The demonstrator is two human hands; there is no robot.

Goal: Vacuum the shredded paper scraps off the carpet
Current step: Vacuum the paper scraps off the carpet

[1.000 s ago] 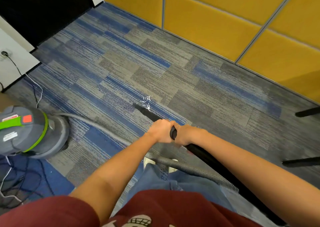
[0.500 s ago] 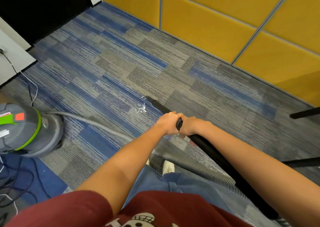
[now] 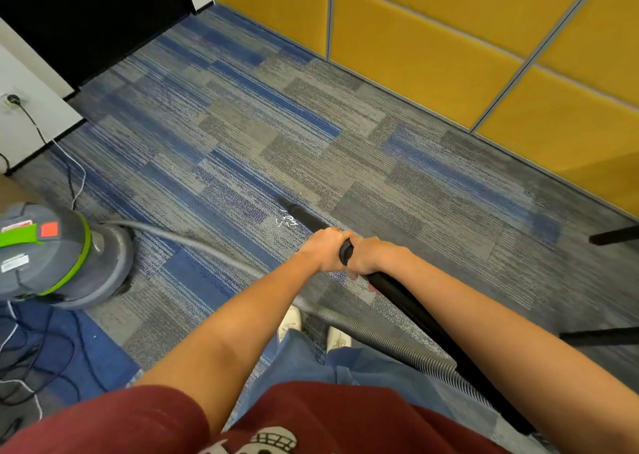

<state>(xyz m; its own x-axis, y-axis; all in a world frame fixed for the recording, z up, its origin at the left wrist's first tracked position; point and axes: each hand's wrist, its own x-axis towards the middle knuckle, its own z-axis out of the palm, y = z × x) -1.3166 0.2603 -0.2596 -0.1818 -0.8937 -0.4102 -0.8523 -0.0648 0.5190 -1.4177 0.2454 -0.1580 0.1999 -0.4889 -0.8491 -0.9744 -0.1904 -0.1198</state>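
Wand point(image 3: 408, 298) gripped two-handed, nozzle point(image 3: 300, 213) down beside the scraps point(image 3: 287, 221).
Left hand point(image 3: 323, 248) and right hand point(image 3: 371, 258) both clench the wand, knuckles touching; white scraps lie on the carpet point(image 3: 242, 142) just left of the nozzle. Vacuum point(image 3: 52, 256) sits well off left.

Blue-grey striped carpet point(image 3: 262, 135), black wand point(image 3: 408, 298)

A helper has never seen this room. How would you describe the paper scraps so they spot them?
Look at the grey-blue carpet below the yellow wall. Left of the black vacuum tube, near its tip, lie the paper scraps: thin white slivers, the only bright cluster there.
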